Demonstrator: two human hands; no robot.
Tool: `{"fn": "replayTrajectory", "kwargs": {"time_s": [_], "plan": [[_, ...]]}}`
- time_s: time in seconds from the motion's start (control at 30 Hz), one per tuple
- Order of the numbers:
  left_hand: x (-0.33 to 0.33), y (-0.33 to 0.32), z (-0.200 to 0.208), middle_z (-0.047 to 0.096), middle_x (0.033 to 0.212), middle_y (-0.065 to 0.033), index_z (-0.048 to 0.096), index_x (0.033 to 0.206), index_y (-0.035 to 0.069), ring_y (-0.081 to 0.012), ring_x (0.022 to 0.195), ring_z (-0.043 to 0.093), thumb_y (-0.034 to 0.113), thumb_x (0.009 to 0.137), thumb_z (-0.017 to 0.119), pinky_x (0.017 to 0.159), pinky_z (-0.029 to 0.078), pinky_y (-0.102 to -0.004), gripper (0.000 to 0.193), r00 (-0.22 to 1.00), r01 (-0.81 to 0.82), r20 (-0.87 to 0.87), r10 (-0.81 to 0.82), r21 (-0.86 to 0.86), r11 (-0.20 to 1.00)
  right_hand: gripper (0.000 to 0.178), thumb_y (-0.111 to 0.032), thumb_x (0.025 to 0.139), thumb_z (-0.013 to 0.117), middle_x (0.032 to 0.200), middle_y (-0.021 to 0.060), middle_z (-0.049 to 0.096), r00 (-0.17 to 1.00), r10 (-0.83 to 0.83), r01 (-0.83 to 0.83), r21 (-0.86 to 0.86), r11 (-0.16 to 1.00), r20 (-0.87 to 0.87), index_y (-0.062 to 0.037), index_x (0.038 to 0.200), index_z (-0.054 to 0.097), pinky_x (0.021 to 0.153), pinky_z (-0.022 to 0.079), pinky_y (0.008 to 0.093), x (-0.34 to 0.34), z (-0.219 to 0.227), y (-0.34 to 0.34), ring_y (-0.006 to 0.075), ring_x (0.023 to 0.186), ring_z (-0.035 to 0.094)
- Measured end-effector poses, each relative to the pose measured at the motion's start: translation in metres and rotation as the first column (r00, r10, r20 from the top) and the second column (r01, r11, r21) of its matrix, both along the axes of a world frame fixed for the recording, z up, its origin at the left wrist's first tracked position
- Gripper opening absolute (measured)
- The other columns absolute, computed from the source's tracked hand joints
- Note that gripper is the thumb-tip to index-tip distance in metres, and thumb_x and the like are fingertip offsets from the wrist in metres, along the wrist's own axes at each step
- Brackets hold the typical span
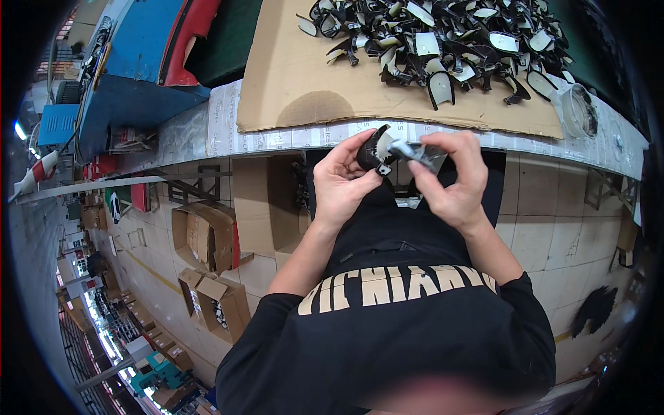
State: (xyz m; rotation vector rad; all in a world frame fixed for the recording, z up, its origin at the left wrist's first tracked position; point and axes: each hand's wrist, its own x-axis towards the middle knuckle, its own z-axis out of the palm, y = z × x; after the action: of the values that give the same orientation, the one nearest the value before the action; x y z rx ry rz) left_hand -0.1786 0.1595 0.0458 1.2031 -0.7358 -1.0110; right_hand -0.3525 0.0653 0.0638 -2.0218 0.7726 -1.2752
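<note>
My left hand (340, 185) is closed around a glossy black shoe heel (366, 153) with a pale inner face, held just in front of the bench edge. Thumb and fingers pinch it from both sides. Close against it, my right hand (453, 181) grips a greyish, partly shiny piece (417, 152), too blurred to name. Its near end reaches the pale face of the heel; whether they touch I cannot tell. Beyond both hands, a heap of similar black heels (440, 90) with cream or white faces lies on a flat cardboard sheet (290, 69).
A clear round tub (579, 111) stands at the bench's right end. To the left rises a blue machine (138, 52) with a red part. Below the bench are cardboard boxes (200, 235) on the tiled floor, and a dark heap (595, 309) lies at the far right.
</note>
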Motion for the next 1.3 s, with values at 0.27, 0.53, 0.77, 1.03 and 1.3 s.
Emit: {"fn": "replayTrajectory", "kwargs": {"time_s": [0.27,0.53,0.77,1.03,1.3], "plan": [[0.002,0.0,0.005,0.069,0.116,-0.014,0.054,0.134,-0.009,-0.0136,0.1,0.068,-0.018,0.075,0.069,0.085,0.058,-0.0255,0.061,0.998,0.009,-0.058,-0.007,0.027,1.0,0.033,-0.005,0.068,0.08,0.086,0.0032,0.068,0.998,-0.037,0.033,-0.082,0.996,-0.05,-0.0075,0.099,0.069,0.075,0.04,0.0327,0.001,-0.003,-0.005,0.0208,0.076,0.058],[0.032,0.015,0.005,0.067,0.12,-0.0153,0.056,0.134,-0.008,-0.0162,0.104,0.067,-0.018,0.076,0.07,0.086,0.057,-0.0269,0.06,0.995,-0.023,-0.1,0.031,0.08,0.996,0.034,-0.005,0.071,0.079,0.087,0.0056,0.064,0.988,-0.15,0.15,-0.012,0.989,-0.037,-0.0064,0.103,0.068,0.073,0.043,0.0328,-0.005,-0.016,-0.022,0.0207,0.077,0.054],[0.123,0.086,0.01,0.068,0.119,-0.0155,0.07,0.123,0.009,-0.0271,0.11,0.063,0.003,0.065,0.064,0.099,0.048,-0.0369,0.058,0.542,-0.302,0.825,-0.161,0.371,0.878,0.032,-0.005,0.075,0.078,0.088,0.0051,0.063,0.989,-0.145,0.135,0.22,0.966,0.032,-0.0059,0.105,0.068,0.075,0.046,0.0304,-0.011,-0.028,-0.031,0.0182,0.081,0.055],[0.112,-0.015,0.021,0.071,0.115,-0.0132,0.071,0.116,0.003,-0.0234,0.106,0.065,0.011,0.08,0.076,0.09,0.05,-0.0336,0.037,0.559,-0.21,0.821,0.118,0.003,0.978,0.032,-0.004,0.075,0.078,0.089,0.0066,0.063,0.996,-0.088,0.081,0.204,0.976,0.027,-0.0048,0.105,0.067,0.074,0.047,0.0309,-0.005,-0.029,-0.026,0.0193,0.079,0.055],[0.108,-0.191,-0.004,0.071,0.107,-0.0117,0.077,0.11,0.012,-0.0269,0.093,0.068,0.026,0.077,0.077,0.075,0.055,-0.0406,0.036,0.105,-0.232,0.991,0.078,-0.052,0.971,0.032,-0.005,0.074,0.078,0.09,0.0078,0.064,0.995,-0.101,0.103,0.208,0.973,-0.021,-0.0041,0.104,0.067,0.07,0.048,0.0309,-0.016,-0.025,-0.005,0.0194,0.077,0.057]]}}
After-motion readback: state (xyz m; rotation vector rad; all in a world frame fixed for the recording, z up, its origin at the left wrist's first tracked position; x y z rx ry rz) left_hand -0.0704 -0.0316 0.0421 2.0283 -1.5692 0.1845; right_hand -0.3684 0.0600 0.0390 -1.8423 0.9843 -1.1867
